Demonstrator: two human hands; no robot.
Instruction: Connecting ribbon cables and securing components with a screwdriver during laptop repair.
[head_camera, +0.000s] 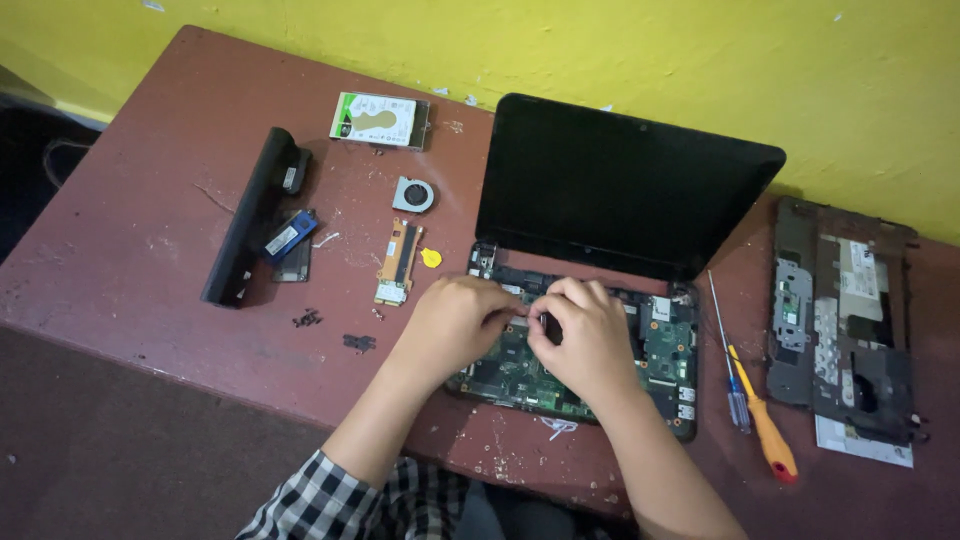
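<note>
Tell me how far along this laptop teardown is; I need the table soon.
Done: battery, hard drive, fan and top cover lie on the table. In hand: left hand and right hand work on the green board. Left: board and screen.

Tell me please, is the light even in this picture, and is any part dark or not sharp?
Head view: soft, even light on the yellow wall and table; the laptop screen is black, without glare; the bottom left corner is dim; both hands are slightly soft.

Both hands close together, left hand (455, 318) curled knuckles-up, right hand (585, 335) fingers bent, forearms angled inward
</note>
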